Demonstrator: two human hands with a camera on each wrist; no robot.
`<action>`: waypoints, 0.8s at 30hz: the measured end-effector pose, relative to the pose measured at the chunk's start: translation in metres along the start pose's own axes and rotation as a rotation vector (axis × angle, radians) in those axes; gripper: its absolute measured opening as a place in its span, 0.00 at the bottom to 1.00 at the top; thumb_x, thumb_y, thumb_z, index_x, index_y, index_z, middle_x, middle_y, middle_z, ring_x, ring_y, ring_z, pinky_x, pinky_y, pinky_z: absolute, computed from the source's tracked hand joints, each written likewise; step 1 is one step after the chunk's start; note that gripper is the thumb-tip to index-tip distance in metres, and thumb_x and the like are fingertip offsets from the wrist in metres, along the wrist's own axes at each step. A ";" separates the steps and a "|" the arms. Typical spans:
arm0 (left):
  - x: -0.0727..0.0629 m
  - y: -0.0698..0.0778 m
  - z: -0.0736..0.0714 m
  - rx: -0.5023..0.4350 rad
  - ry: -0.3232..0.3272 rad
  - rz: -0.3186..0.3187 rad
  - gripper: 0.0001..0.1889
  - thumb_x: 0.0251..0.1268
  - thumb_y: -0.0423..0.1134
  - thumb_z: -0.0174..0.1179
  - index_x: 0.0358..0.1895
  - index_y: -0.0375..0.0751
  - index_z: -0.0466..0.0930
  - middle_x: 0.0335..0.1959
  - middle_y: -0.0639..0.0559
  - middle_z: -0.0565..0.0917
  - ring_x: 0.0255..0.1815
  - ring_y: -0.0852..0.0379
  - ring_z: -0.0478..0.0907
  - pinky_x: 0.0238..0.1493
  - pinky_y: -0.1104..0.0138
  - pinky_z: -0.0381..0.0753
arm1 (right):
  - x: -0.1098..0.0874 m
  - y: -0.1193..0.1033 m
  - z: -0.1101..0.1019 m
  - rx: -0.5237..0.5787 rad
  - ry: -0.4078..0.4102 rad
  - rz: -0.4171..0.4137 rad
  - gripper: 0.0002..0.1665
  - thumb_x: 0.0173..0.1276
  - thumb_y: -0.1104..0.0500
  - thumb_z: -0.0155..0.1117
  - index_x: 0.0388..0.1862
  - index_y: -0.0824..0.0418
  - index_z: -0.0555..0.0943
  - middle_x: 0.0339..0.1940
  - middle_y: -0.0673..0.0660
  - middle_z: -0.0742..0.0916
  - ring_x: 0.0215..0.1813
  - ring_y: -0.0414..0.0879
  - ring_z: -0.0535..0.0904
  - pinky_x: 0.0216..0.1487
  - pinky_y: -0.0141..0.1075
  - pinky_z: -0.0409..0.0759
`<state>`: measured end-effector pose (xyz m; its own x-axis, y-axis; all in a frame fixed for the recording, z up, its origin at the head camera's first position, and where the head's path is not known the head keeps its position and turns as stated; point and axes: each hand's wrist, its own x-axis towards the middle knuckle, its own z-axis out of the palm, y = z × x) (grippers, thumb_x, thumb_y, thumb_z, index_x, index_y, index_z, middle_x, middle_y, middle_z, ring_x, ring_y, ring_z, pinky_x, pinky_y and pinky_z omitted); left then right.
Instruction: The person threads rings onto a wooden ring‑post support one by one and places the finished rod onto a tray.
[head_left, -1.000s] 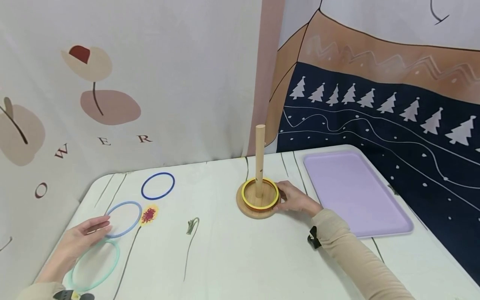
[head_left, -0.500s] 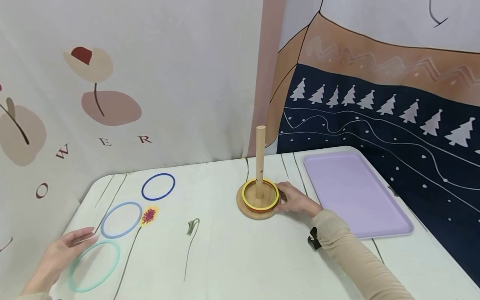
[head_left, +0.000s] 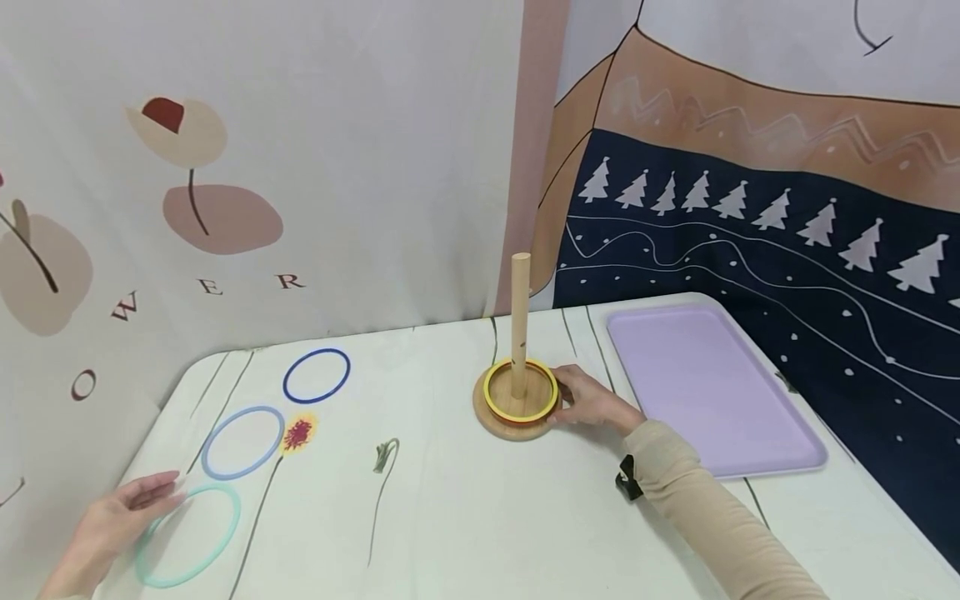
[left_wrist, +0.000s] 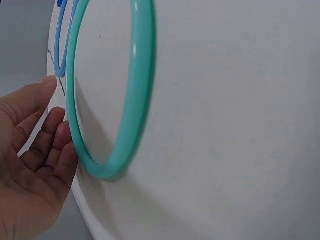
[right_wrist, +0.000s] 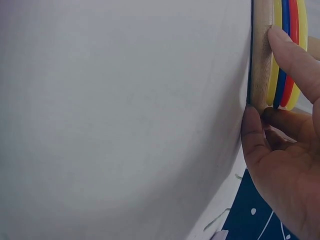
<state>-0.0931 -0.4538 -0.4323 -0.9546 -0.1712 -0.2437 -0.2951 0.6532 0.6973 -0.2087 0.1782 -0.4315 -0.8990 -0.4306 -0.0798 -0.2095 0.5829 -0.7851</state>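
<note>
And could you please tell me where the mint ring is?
In the head view, the mint ring lies lower left on the table, beside the left hand, below the light-blue ring.

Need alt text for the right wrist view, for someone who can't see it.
The right hand holds the rim of a wooden base, which appears edge-on, with rings stacked on it: yellow, blue, red, then yellow. White tabletop fills most of the view.
</note>
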 end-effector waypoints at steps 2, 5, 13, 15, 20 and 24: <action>0.001 -0.001 0.000 0.016 -0.012 -0.008 0.22 0.56 0.53 0.65 0.53 0.52 0.77 0.32 0.89 0.70 0.33 0.92 0.63 0.31 0.86 0.69 | 0.000 0.000 0.000 -0.007 0.001 0.002 0.48 0.50 0.65 0.74 0.68 0.73 0.62 0.63 0.70 0.66 0.62 0.59 0.70 0.64 0.49 0.71; 0.000 0.000 -0.002 0.026 -0.049 -0.046 0.26 0.55 0.55 0.65 0.56 0.49 0.76 0.31 0.90 0.70 0.32 0.93 0.61 0.53 0.70 0.75 | 0.000 0.000 0.000 -0.005 0.002 0.011 0.48 0.50 0.66 0.74 0.68 0.72 0.62 0.63 0.70 0.66 0.62 0.59 0.69 0.64 0.48 0.71; -0.001 0.002 -0.001 0.064 -0.066 -0.051 0.34 0.56 0.54 0.64 0.61 0.35 0.71 0.31 0.89 0.72 0.32 0.92 0.61 0.46 0.71 0.75 | 0.000 0.000 0.000 0.004 0.000 0.004 0.48 0.50 0.67 0.74 0.68 0.72 0.61 0.63 0.70 0.66 0.62 0.59 0.70 0.64 0.48 0.71; -0.002 0.002 -0.001 0.075 -0.053 -0.035 0.32 0.57 0.53 0.64 0.60 0.34 0.72 0.31 0.88 0.73 0.33 0.92 0.62 0.38 0.78 0.73 | 0.000 0.000 0.000 0.007 0.000 0.004 0.48 0.50 0.67 0.74 0.68 0.72 0.61 0.64 0.70 0.65 0.62 0.59 0.69 0.65 0.48 0.70; -0.003 0.001 0.000 0.077 -0.035 -0.011 0.28 0.59 0.52 0.63 0.56 0.35 0.76 0.31 0.85 0.76 0.33 0.91 0.64 0.31 0.84 0.67 | 0.000 0.000 0.000 0.007 0.001 0.006 0.48 0.50 0.67 0.74 0.68 0.73 0.61 0.64 0.70 0.65 0.62 0.59 0.69 0.65 0.49 0.70; -0.004 0.001 0.000 0.091 -0.029 -0.003 0.24 0.60 0.53 0.62 0.53 0.42 0.79 0.31 0.84 0.77 0.33 0.91 0.63 0.31 0.83 0.64 | 0.000 -0.001 0.000 0.009 -0.002 0.009 0.47 0.50 0.66 0.74 0.68 0.72 0.61 0.64 0.70 0.65 0.62 0.59 0.69 0.65 0.49 0.70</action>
<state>-0.0897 -0.4528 -0.4303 -0.9517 -0.1529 -0.2661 -0.2922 0.7172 0.6326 -0.2085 0.1781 -0.4309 -0.9002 -0.4266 -0.0878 -0.1981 0.5806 -0.7897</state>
